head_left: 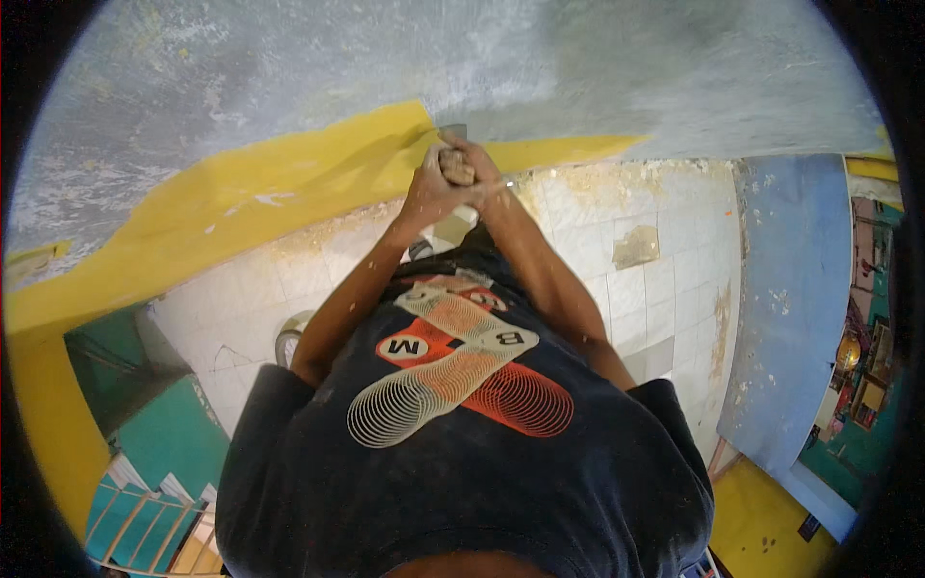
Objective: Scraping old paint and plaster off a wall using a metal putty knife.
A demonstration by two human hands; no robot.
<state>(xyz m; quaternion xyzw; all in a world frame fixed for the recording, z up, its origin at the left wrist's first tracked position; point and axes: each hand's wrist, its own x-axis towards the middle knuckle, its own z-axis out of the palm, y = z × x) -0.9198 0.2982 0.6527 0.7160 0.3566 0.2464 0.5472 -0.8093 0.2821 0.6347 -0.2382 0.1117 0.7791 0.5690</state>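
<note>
"Where's the scraper?"

"Up at the wall (pixel 289 72). Its grey blade (pixel 454 130) pokes out above the hands, at the edge where yellow paint (pixel 231 202) meets mottled grey. I can't tell whether it touches."

"And the hands?"

"Clasped together just below the blade. The right hand (pixel 479 166) comes in from the right, the left hand (pixel 430 197) from the left, and they meet. The fingers (pixel 457 171) are curled in tight around the handle, which they hide almost completely. They look dusty."

"How does the yellow run?"

"A broad band to the left of the hands, with ragged edges and a few pale chips. To the right it's a thin strip, tapering to a point. Above it, the wall is grey with whitish scuffs on the left."

"What's under the arms?"

"A white tiled floor (pixel 568 217), stained along the foot of the wall, with a brown patch (pixel 636 248) on the right. The person's dark T-shirt (pixel 462 491), printed with orange and cream rings, fills the lower middle."

"Anything at the sides?"

"A scuffed blue panel (pixel 785 308) on the right, and past it a green wall with cluttered shelves (pixel 870 395). On the lower left, a green panel (pixel 173 433) and a slatted rack (pixel 145 520)."
</note>
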